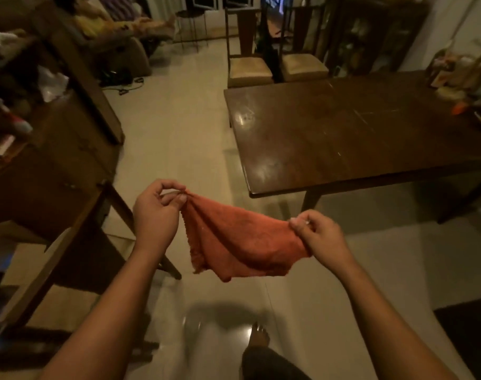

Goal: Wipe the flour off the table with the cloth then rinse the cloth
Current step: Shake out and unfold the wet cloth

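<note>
The orange cloth hangs stretched above the floor, between both grips. The left grip pinches its upper corner, the right grip pinches the opposite edge. The counter stands apart.

Open lane at 12 o'clock over pale tiled floor; dark glossy wooden table blocks 2; dark wooden sideboard crowds 10.
</note>
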